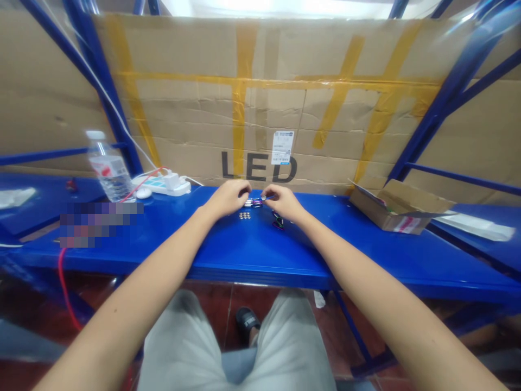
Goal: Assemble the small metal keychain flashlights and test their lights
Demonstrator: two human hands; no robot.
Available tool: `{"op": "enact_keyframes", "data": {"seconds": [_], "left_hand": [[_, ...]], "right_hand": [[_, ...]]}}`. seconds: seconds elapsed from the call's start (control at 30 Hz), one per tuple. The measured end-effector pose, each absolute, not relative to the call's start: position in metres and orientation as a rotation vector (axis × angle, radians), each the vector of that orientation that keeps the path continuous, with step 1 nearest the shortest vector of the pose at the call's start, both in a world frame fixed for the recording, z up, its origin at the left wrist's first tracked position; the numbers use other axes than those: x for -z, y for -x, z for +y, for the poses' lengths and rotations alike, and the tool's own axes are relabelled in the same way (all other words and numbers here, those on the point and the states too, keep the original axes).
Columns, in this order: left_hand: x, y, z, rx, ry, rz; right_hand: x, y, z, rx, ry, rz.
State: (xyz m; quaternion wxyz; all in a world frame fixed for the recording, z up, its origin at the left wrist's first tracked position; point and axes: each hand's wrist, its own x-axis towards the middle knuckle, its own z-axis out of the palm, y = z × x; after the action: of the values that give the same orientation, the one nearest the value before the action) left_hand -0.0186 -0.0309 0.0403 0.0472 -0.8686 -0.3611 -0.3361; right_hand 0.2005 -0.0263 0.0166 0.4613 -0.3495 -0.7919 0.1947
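Note:
Both hands work close together near the back of the blue table. My left hand point(228, 197) has its fingers curled by the left end of a row of small shiny tubes point(254, 203); what lies inside its grip is hidden. At the row's right end, my right hand point(285, 201) pinches a small silvery round piece point(264, 198) between thumb and finger. Several small silvery button cells point(245, 215) lie grouped just in front of the tubes. Under my right hand rests a small dark, multicoloured bundle point(278, 220), too small to make out.
A large taped cardboard sheet point(195, 119) stands behind the table point(252, 255). To the left are a water bottle point(109, 168), a white power strip point(173, 184) and a red cable point(63, 282). An open cardboard box point(401, 209) sits at right, between blue metal posts.

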Motion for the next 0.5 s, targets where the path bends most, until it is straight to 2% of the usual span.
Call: {"op": "enact_keyframes", "data": {"seconds": [0.23, 0.33, 0.5], "left_hand": [[-0.044, 0.049, -0.026, 0.422, 2.776, -1.655], [-0.045, 0.045, -0.031, 0.304, 2.725, -1.76], [-0.043, 0.039, -0.035, 0.23, 2.649, -1.812]], "right_hand": [[-0.013, -0.196, -0.028, -0.762, 0.915, -1.963], [-0.013, -0.194, -0.033, -0.86, 0.932, -2.006], [-0.018, -0.194, -0.04, -0.792, 0.882, -2.124]]}}
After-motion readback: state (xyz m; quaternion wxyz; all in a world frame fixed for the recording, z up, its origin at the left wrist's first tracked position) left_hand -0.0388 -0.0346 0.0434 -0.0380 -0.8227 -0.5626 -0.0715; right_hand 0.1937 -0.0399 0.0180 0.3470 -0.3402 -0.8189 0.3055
